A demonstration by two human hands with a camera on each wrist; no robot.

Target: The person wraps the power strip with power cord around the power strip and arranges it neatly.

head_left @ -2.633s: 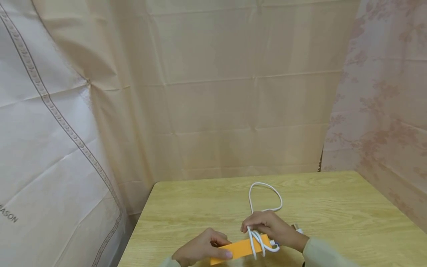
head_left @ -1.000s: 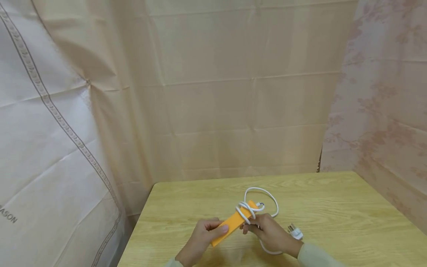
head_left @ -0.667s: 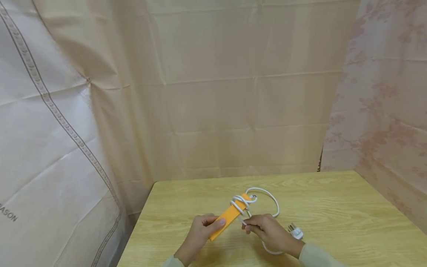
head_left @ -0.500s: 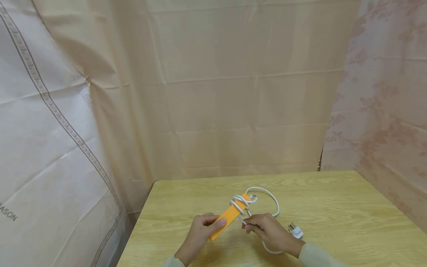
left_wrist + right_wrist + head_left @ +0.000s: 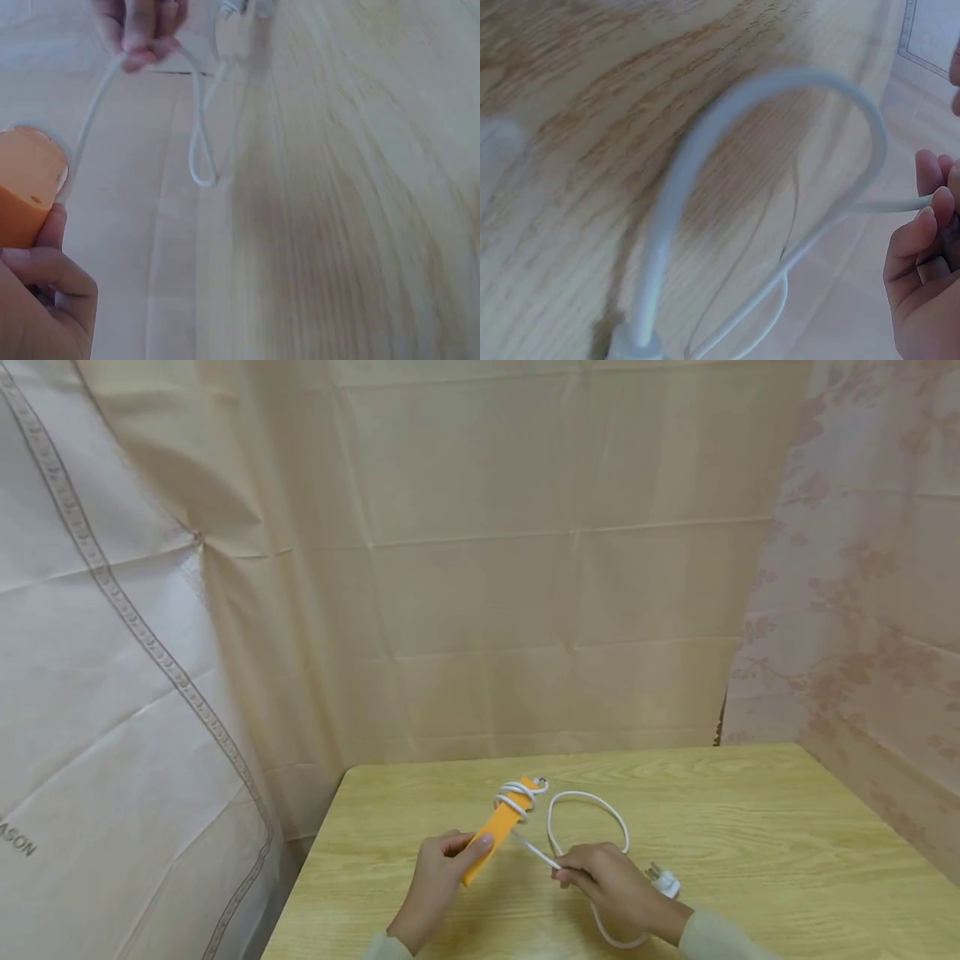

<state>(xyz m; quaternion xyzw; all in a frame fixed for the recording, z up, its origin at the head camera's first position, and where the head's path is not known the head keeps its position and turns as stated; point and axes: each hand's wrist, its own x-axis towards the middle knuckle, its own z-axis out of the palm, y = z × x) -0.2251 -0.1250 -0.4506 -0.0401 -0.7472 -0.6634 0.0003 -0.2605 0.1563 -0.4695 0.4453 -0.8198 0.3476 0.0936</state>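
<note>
My left hand [image 5: 437, 870] grips the near end of an orange power strip [image 5: 491, 838], thumb on top, holding it tilted over the table. White cord [image 5: 537, 852] is wound in several turns round the strip's far end. From these turns the cord runs to my right hand [image 5: 609, 880], which pinches it between thumb and fingers. Beyond the pinch, the rest of the cord makes a loop and leads to a white plug [image 5: 664, 882] with metal prongs, just right of that hand. The right wrist view shows the cord [image 5: 877, 142] curving close to the camera.
Under the hands is a wood-grain table [image 5: 750, 827]. A beige cloth [image 5: 525, 610] hangs behind it, a pale printed sheet [image 5: 112, 693] at the left, and a floral one [image 5: 885, 635] at the right.
Earlier the right hand was at the wound end; it now holds the cord lower, off the strip. The strip has swung to point away and moved left, stretching the cord between the hands.
</note>
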